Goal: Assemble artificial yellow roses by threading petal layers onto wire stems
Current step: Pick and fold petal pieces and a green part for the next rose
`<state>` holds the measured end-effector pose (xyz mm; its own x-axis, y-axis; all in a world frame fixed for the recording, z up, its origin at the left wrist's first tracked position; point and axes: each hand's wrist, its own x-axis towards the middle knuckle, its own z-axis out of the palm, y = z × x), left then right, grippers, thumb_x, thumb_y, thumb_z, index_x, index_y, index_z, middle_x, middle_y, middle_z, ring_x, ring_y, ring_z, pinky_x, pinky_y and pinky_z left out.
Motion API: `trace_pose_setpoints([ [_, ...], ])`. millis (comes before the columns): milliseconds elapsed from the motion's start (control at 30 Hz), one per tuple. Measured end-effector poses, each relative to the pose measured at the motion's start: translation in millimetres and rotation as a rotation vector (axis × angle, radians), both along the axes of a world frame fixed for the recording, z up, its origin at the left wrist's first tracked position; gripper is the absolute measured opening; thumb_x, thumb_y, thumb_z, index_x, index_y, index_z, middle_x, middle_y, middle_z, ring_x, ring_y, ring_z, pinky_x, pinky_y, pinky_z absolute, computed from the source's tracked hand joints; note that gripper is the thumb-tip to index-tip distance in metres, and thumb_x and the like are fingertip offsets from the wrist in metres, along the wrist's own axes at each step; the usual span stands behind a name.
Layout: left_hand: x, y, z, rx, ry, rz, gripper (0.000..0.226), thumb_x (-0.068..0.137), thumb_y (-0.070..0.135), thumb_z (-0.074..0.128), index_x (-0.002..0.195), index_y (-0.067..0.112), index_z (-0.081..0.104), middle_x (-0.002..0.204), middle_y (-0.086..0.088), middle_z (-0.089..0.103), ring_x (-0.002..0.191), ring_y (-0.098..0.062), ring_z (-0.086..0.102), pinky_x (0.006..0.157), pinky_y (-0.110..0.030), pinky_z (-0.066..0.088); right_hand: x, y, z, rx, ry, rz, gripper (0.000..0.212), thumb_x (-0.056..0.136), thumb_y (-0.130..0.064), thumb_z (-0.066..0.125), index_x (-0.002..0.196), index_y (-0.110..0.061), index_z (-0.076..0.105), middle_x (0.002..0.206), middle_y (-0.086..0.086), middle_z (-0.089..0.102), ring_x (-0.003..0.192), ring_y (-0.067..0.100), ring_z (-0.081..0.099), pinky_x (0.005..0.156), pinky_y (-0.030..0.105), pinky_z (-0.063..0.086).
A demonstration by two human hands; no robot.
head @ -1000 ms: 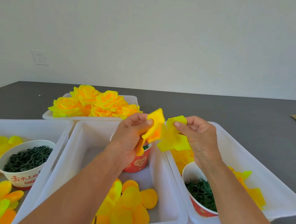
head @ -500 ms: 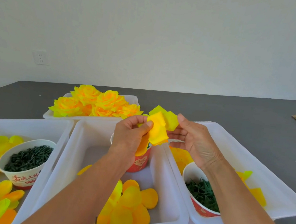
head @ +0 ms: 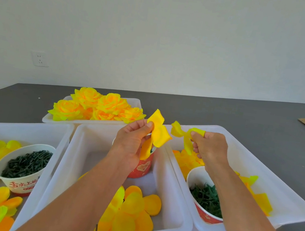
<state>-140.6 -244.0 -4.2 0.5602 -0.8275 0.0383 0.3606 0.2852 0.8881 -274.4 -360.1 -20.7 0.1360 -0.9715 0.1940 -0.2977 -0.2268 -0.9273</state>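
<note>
Four white plastic trays (head: 89, 137) crowd the dark bench's (head: 265, 120) near edge, finished yellow roses (head: 97, 107) heaped in the rear one. Above the middle tray, both forearms reach forward: the left hand (head: 131, 144) pinches a soft, yellow-orange petal layer (head: 157, 134), the right hand (head: 210, 149) grips a thinner, crumpled yellow petal piece (head: 183, 134), held apart.

i can read red chinese characters printed along the white side of the paper bowl (head: 19, 182) at the left; they look like "舌尖上的", though the last ones are cut off. the red paper cup (head: 142, 168) in the middle tray carries a pale heart mark with small characters inside, too blurred for me to read. the red band on the right paper bowl (head: 207, 215) shows pale marks i cannot make out.
</note>
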Motion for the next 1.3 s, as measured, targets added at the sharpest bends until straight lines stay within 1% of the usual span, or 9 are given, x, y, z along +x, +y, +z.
trace_pose_setpoints([
  [167, 0, 1, 0, 0.022, 0.015, 0.003, 0.012, 0.089, 0.010, 0.057, 0.079, 0.014, 0.061, 0.065, -0.001, 0.070, 0.057, -0.013, 0.065, 0.048, -0.023, 0.050, 0, -2, -5, -0.028, 0.543, -0.071, 0.037, 0.082, -0.028, 0.063, 0.058, -0.016, 0.037, 0.063, 0.002, 0.048, 0.067, 0.023, 0.049, 0.051, 0.024, 0.032],
  [333, -1, 0, -2, 0.079, -0.078, 0.145, 0.017, 0.086, 0.012, 0.065, 0.070, 0.017, 0.061, 0.072, 0.001, 0.069, 0.067, -0.011, 0.066, 0.055, -0.024, 0.054, -1, 6, -5, -0.171, 0.840, -0.080, 0.036, 0.083, -0.041, 0.064, 0.103, -0.012, 0.058, 0.103, 0.007, 0.058, 0.097, 0.027, 0.051, 0.079, 0.036, 0.044],
  [400, -2, 0, -3, 0.081, -0.150, 0.238, 0.023, 0.085, 0.012, 0.066, 0.064, 0.018, 0.059, 0.066, 0.005, 0.067, 0.063, -0.008, 0.065, 0.063, -0.027, 0.052, 3, 12, 0, -0.316, 0.579, 0.028, 0.044, 0.084, -0.045, 0.064, 0.116, -0.015, 0.062, 0.114, 0.005, 0.061, 0.107, 0.022, 0.052, 0.089, 0.037, 0.043],
  [533, -1, -1, -3, 0.057, -0.215, 0.393, 0.025, 0.085, 0.007, 0.065, 0.063, 0.014, 0.056, 0.062, 0.000, 0.060, 0.057, -0.009, 0.060, 0.058, -0.021, 0.052, 7, 30, 11, -0.137, -0.097, 0.630, 0.038, 0.071, -0.061, 0.066, 0.069, -0.023, 0.073, 0.069, -0.010, 0.067, 0.068, 0.002, 0.058, 0.067, 0.022, 0.044],
  [633, -1, -2, -4, 0.045, -0.211, 0.420, 0.025, 0.085, 0.004, 0.064, 0.063, 0.012, 0.055, 0.066, -0.005, 0.059, 0.060, -0.015, 0.060, 0.061, -0.026, 0.053, 8, 32, 7, -0.133, -0.096, 0.759, 0.035, 0.067, -0.048, 0.074, 0.061, -0.015, 0.067, 0.062, 0.007, 0.050, 0.064, 0.015, 0.046, 0.065, 0.023, 0.038],
  [833, -6, -3, -6, 0.078, -0.331, 0.363, 0.027, 0.080, 0.010, 0.069, 0.058, 0.015, 0.055, 0.056, 0.004, 0.055, 0.057, -0.009, 0.051, 0.060, -0.022, 0.047, 10, 24, 4, -0.078, -0.328, 0.594, 0.018, 0.089, -0.010, 0.059, 0.073, -0.011, 0.068, 0.070, 0.001, 0.070, 0.069, 0.015, 0.063, 0.068, 0.029, 0.053],
  [1000, -7, -4, -6, 0.115, -0.342, 0.290, 0.022, 0.078, 0.012, 0.071, 0.063, 0.017, 0.056, 0.060, 0.003, 0.056, 0.062, -0.014, 0.049, 0.062, -0.027, 0.044, 10, 22, 4, -0.074, -0.331, 0.552, 0.014, 0.086, -0.011, 0.062, 0.076, -0.014, 0.070, 0.068, -0.002, 0.071, 0.065, 0.012, 0.065, 0.066, 0.027, 0.055],
  [1133, -8, -1, -4, 0.127, -0.303, 0.205, 0.028, 0.076, 0.010, 0.075, 0.098, 0.019, 0.060, 0.089, -0.005, 0.068, 0.082, -0.022, 0.064, 0.065, -0.029, 0.053, 10, 23, 4, -0.056, -0.329, 0.551, 0.007, 0.079, -0.013, 0.070, 0.072, -0.015, 0.070, 0.064, -0.002, 0.071, 0.058, 0.007, 0.066, 0.053, 0.019, 0.050],
  [1300, -11, 2, -3, 0.071, -0.328, 0.074, 0.016, 0.079, 0.013, 0.071, 0.090, 0.024, 0.066, 0.094, -0.006, 0.070, 0.091, -0.027, 0.065, 0.070, -0.036, 0.053, 10, 26, 6, -0.009, -0.292, 0.513, 0.038, 0.058, -0.034, 0.075, 0.081, -0.004, 0.070, 0.080, 0.017, 0.072, 0.072, 0.029, 0.068, 0.069, 0.045, 0.057],
])
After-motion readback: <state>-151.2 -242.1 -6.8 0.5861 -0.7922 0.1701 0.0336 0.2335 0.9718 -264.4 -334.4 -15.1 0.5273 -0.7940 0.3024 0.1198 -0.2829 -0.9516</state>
